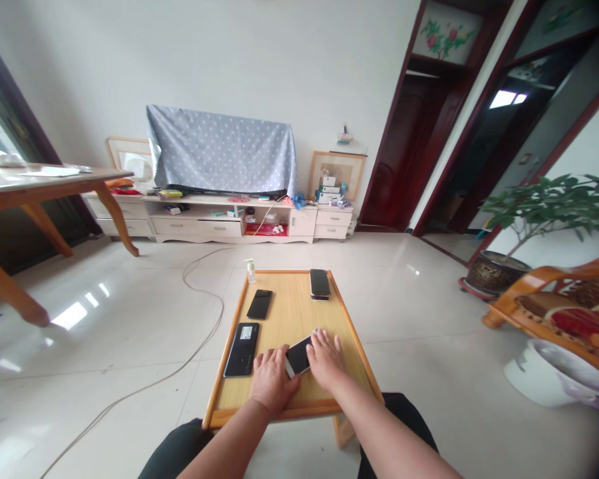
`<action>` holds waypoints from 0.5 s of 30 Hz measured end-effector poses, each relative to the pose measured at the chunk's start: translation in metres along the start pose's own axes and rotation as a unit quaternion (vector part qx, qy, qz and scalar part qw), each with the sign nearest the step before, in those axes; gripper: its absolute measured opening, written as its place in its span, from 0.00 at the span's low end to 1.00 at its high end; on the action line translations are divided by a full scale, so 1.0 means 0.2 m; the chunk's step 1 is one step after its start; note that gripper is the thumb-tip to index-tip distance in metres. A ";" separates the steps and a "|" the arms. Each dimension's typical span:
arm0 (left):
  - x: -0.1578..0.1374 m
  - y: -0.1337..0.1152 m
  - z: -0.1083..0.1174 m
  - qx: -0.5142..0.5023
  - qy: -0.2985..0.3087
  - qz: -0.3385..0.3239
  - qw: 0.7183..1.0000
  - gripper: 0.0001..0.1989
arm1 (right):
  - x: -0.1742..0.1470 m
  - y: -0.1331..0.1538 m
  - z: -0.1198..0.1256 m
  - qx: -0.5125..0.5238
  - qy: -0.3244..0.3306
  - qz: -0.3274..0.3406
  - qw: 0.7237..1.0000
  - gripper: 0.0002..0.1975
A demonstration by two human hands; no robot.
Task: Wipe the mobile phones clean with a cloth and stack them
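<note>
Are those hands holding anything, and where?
Yes, the white-framed phone: the left hand grips its near-left end, the right hand its far-right end. Whether it touches the table is unclear.

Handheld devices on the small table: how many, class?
4 at least: a white phone between left hand and right hand; a labelled device and smaller phone at left; a dark phone far right, perhaps more beneath.

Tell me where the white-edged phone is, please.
The white-edged phone is in the head view's lower middle, between the left hand and right hand, over the small table.
</note>
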State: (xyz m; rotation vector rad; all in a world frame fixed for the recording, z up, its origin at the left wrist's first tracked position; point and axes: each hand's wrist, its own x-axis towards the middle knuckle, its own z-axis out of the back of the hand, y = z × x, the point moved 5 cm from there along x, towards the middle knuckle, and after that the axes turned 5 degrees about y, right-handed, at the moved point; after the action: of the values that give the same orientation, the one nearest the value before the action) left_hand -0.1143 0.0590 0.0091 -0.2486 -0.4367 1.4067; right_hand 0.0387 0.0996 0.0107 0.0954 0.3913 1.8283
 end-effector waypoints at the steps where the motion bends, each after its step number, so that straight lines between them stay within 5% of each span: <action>1: 0.00 0.00 0.00 -0.001 0.002 0.002 1.000 0.29 | 0.00 0.05 -0.01 0.004 0.010 0.045 0.999 0.29; 4: -0.01 0.00 -0.01 -0.001 0.003 0.009 1.000 0.28 | -0.02 0.15 -0.05 0.012 0.029 0.172 0.985 0.27; 10: -0.01 -0.01 0.00 0.014 -0.011 0.005 1.000 0.32 | -0.01 -0.08 0.01 -0.008 -0.032 -0.014 0.999 0.28; 15: 0.00 -0.02 0.00 0.013 -0.001 0.010 1.000 0.31 | -0.17 -0.04 -0.07 0.006 -0.011 0.115 0.993 0.28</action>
State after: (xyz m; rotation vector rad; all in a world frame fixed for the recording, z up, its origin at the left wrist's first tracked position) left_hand -0.1112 0.0588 0.0104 -0.2317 -0.4183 1.4315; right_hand 0.0524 0.0660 0.0001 0.1743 0.3876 2.0500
